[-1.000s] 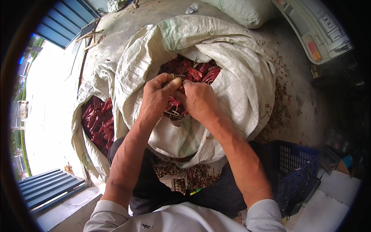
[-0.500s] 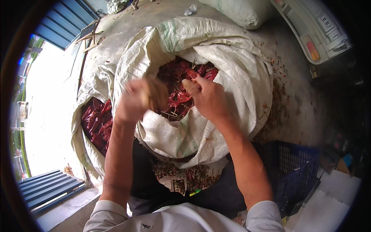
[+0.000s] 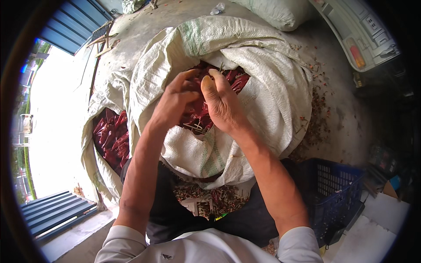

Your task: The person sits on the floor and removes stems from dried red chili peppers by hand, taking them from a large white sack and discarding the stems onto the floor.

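A large white woven sack (image 3: 267, 105) with its rim rolled outward stands in front of me, its mouth full of dried red chilies (image 3: 196, 115) with pale stems. Both hands are over that mouth. My left hand (image 3: 174, 100) is at the left of the opening, thumb and forefinger apart, with no chili visible between them. Close beside it on the right, my right hand (image 3: 222, 105) points away from me. Its thumb and forefinger are stretched out with a small gap; its other fingers are mostly hidden.
A second sack (image 3: 107, 94) of chilies leans at the left. A blue plastic crate (image 3: 335, 179) stands at the lower right. Chili stems and scraps (image 3: 228, 199) litter the floor between my legs. A full white sack (image 3: 280, 13) lies at the back, near a vehicle's rear (image 3: 359, 35).
My left hand has moved slightly right and farther into the sack's mouth, no longer blurred. My right hand's thumb and forefinger have left the red chili at their tips and stretched forward.
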Motion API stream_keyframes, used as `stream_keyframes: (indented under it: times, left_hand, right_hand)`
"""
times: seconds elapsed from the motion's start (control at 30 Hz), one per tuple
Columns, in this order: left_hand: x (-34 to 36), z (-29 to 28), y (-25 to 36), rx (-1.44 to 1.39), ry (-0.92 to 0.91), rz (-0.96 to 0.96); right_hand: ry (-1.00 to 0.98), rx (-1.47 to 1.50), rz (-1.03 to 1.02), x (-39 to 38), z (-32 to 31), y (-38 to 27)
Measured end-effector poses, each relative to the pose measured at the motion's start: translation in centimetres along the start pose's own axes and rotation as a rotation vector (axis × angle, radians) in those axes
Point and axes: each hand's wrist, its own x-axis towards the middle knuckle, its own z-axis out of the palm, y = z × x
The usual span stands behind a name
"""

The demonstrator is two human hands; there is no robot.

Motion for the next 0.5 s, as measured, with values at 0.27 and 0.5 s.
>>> stream_keyframes:
  times: [0.27, 0.5]
  left_hand:
    - [6.0, -5.3, -7.6, 1.420, 0.387, 0.268]
    - [6.4, -5.3, -7.6, 1.453, 0.159, 0.125]
  right_hand:
    - [-0.011, 0.114, 0.222, 0.5, -2.3, 0.0]
    - [0.041, 0.260, 0.250, 0.6, -2.7, -1.1]
